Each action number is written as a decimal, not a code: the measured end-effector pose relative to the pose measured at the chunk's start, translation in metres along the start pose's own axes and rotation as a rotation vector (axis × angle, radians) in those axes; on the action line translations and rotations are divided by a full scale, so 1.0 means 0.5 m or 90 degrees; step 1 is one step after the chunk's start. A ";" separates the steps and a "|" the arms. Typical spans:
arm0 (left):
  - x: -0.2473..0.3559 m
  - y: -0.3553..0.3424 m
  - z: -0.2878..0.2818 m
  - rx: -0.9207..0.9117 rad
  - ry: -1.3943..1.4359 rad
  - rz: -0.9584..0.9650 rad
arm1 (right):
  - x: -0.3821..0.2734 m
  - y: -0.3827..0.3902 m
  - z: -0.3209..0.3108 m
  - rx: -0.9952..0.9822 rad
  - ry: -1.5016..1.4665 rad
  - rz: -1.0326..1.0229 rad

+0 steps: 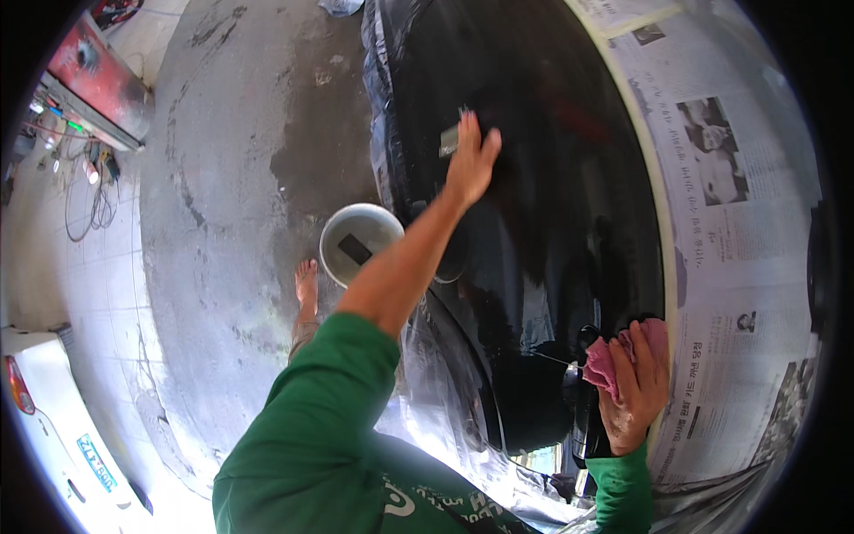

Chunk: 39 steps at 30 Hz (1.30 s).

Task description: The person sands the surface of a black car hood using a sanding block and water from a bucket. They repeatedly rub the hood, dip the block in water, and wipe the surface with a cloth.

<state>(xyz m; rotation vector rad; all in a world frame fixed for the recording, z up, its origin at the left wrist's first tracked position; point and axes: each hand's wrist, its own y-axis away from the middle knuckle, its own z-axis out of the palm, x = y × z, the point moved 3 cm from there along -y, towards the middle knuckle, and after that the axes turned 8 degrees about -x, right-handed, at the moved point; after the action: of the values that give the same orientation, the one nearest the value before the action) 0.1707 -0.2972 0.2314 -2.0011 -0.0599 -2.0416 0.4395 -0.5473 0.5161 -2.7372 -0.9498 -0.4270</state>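
Observation:
My left hand point(471, 167) reaches out over a glossy black car panel point(534, 116), fingers stretched along its surface. A small grey-green sheet of sandpaper point(449, 142) sticks out from under those fingers; the rest of it is hidden beneath the hand. Lower right, my right hand point(633, 392) presses a crumpled pink cloth point(614, 365) against the panel's edge, beside the black door handle point(584, 418). The fingers are bent over the cloth. Water streaks and reflections show on the panel around the handle.
Newspaper masking point(712, 249) with pale tape runs along the panel's right side. Plastic sheeting point(378, 98) lines the left side. A bucket point(327, 258) of water with a dark block stands near a bare foot point(306, 283). Further left are a white car point(67, 454), a red post point(98, 76) and cables.

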 end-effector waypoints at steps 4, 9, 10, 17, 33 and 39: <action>-0.017 0.082 0.042 -0.017 0.033 -0.038 | 0.002 -0.004 0.013 -0.013 0.001 -0.006; 0.056 0.712 0.224 -0.204 -0.043 -0.030 | 0.011 0.007 0.014 -0.028 0.011 0.003; 0.048 0.756 0.227 -0.230 -0.051 -0.021 | 0.011 0.007 0.015 -0.025 0.012 0.002; -0.046 0.196 0.050 -0.053 0.064 -0.081 | -0.008 -0.003 -0.003 -0.063 0.016 0.001; -0.039 0.452 0.139 -0.163 0.047 -0.088 | 0.007 0.012 0.005 -0.118 0.046 0.001; -0.163 0.020 -0.030 -0.036 0.144 -0.135 | -0.001 -0.008 0.006 -0.104 0.029 -0.023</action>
<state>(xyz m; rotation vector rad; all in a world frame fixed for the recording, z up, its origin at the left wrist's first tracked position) 0.1585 -0.2965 0.1485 -1.8492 -0.1765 -2.4145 0.4374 -0.5436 0.5134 -2.8446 -0.9958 -0.5948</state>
